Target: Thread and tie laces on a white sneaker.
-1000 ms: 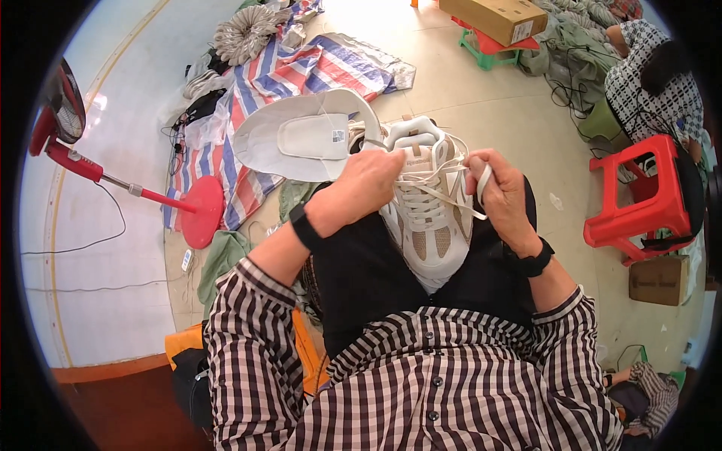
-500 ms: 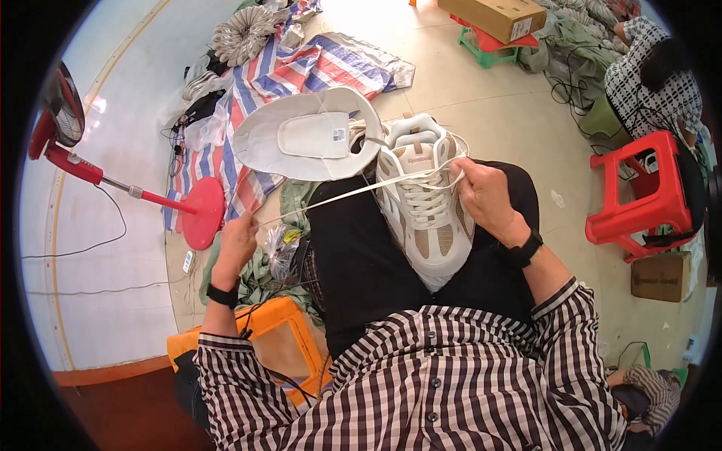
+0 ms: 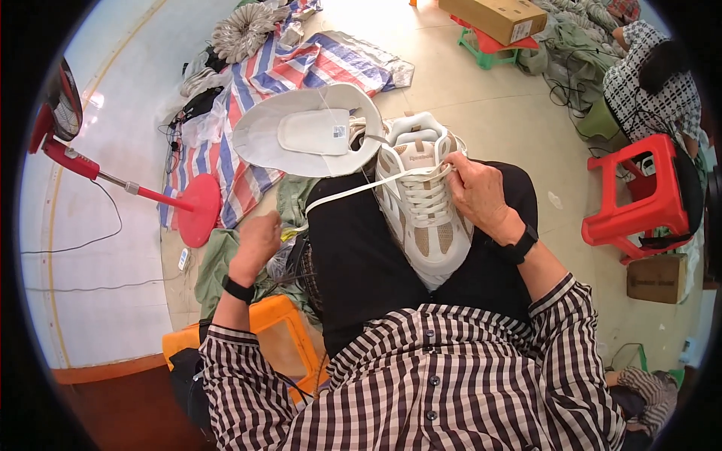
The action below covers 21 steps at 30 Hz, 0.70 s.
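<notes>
A white and beige sneaker (image 3: 432,218) rests between my black-trousered thighs, its toe toward me. Its laces run through the eyelets, and one long white lace (image 3: 342,197) stretches left across my thigh. Over the left thigh, my left hand (image 3: 259,239) is closed on that lace's far end, which sags slightly. My right hand (image 3: 481,197) pinches lace at the shoe's upper right eyelets; the fingertips partly hide it. Left of the sneaker lies a white oval shell (image 3: 256,139) with a sole-shaped panel and a small label inside.
A red fan (image 3: 199,210) stands at left beside a striped plastic sheet (image 3: 301,71). An orange stool (image 3: 297,323) is by my left side, a red stool (image 3: 594,229) at right. A cardboard box (image 3: 496,19) sits at the back. Another person (image 3: 639,75) sits far right.
My left hand has moved right and slightly down toward my thigh, and the taut lace has slackened into a curve. My right hand has shifted slightly, staying at the eyelets.
</notes>
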Available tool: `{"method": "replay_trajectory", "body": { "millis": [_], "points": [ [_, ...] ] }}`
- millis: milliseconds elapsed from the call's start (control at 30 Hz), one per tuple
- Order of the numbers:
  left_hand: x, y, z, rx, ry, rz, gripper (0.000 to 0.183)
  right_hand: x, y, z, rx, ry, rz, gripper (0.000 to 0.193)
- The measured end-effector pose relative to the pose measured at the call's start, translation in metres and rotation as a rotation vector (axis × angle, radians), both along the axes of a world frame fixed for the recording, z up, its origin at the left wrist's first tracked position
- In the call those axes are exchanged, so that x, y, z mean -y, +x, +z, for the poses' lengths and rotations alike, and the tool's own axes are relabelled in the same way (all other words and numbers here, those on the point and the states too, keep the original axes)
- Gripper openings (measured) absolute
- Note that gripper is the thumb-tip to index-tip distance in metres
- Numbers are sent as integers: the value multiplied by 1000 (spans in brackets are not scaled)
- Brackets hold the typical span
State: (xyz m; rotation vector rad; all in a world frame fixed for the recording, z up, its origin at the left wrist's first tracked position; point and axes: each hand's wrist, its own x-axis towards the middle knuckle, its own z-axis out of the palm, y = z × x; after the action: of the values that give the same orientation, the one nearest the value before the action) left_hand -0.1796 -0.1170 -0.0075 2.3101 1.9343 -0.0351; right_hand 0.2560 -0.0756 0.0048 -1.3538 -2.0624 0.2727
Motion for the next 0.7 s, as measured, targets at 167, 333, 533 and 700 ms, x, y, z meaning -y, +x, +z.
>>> {"method": "replay_trajectory", "body": {
  "millis": [167, 333, 533, 700],
  "points": [
    [-5, 93, 41, 278, 338, -97, 17, 8, 6, 5, -30, -44, 96, 19],
    [-18, 168, 44, 495, 417, -337, 22, 13, 7, 5, 69, 48, 227, 19],
    [-46, 186, 17, 496, 190, -274, 17, 12, 15, 2, -77, -103, 191, 11],
    [-60, 170, 7, 887, 2, -109, 7, -12, 13, -6, -681, -635, 157, 20]
  ]
}}
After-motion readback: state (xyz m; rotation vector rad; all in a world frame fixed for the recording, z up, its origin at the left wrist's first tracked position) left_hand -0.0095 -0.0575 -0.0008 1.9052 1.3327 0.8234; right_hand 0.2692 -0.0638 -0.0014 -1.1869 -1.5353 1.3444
